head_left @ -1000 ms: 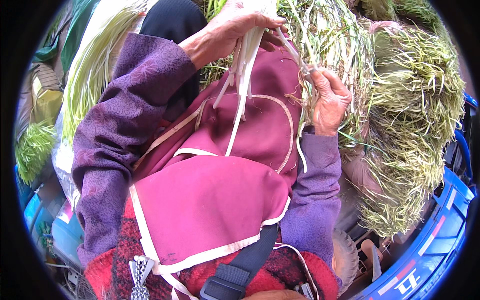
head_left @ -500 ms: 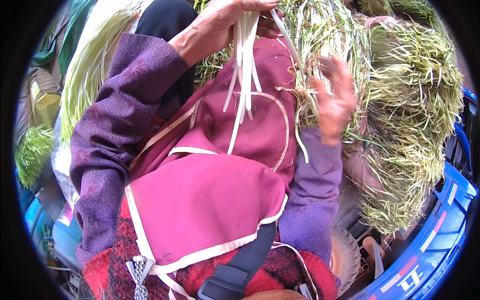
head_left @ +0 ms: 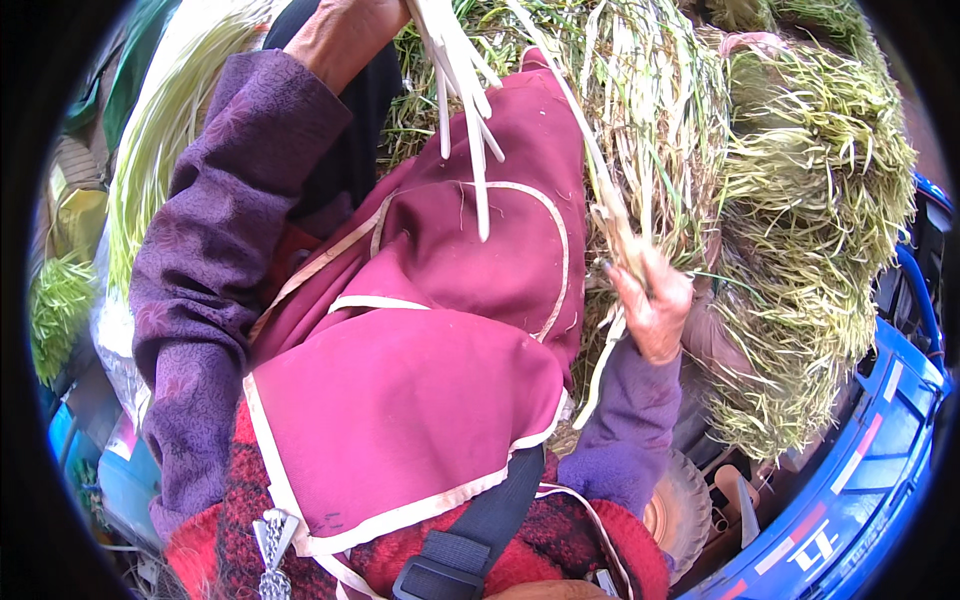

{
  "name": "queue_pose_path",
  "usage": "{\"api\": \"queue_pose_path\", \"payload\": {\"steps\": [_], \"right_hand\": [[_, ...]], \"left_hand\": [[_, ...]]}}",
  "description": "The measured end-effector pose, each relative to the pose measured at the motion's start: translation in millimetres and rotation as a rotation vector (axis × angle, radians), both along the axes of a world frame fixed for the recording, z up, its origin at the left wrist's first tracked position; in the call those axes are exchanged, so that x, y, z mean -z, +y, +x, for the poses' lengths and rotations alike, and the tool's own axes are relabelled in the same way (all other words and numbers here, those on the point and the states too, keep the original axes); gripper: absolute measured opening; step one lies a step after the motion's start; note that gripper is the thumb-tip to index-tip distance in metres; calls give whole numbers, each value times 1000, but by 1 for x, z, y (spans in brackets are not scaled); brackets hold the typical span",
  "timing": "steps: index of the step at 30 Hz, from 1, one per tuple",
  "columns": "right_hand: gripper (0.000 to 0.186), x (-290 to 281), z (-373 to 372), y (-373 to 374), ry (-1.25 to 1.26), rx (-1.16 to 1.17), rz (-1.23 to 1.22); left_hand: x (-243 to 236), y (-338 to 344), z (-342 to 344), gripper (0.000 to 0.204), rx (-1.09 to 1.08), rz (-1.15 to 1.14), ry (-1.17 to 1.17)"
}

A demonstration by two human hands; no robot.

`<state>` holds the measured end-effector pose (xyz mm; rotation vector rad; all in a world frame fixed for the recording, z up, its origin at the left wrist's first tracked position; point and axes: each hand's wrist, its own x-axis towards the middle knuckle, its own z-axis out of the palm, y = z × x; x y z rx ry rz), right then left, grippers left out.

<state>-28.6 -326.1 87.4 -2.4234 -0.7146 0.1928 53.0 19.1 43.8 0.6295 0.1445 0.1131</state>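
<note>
At the top edge, partly cut off, my left hand (head_left: pixel 362 30) is closed around a small bunch of long white vegetable stalks (head_left: pixel 465 75). Their pale ends hang over the maroon apron (head_left: pixel 450 370) on my lap. On the right, my right hand (head_left: pixel 655 308) pinches the lower part of a single pale stalk (head_left: pixel 583 120) with dry, brownish skin. That stalk slants up to the top edge, where its other end is out of sight. A loose white strip (head_left: pixel 603 372) dangles below my right fingers.
A heap of green and straw-coloured stalks (head_left: pixel 660 120) lies beyond my right hand. Farther right are large leafy bundles (head_left: pixel 800 220) and a blue vehicle side panel (head_left: pixel 850 470). Long pale-green stalks (head_left: pixel 165 140) lie at the left. A tyre (head_left: pixel 683 510) shows at lower right.
My left hand has moved up and left with the white bunch. My right hand, blurred and spread before, has come down and closed on the single stalk.
</note>
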Motion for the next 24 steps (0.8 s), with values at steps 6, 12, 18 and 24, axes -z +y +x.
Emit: {"api": "queue_pose_path", "payload": {"steps": [6, 12, 18, 24], "right_hand": [[26, 52, -83, -86, 117, 294, -204], [26, 69, -100, -95, 309, 99, -526], [39, 31, 16, 7, -256, 246, 258], [23, 20, 30, 84, 392, 130, 468]], "left_hand": [[4, -1, -2, 14, 10, -14, 28], [11, -8, -2, 14, 42, -9, 63], [19, -24, 4, 13, 115, -33, 102], [19, -31, 4, 15, 133, -30, 161]]}}
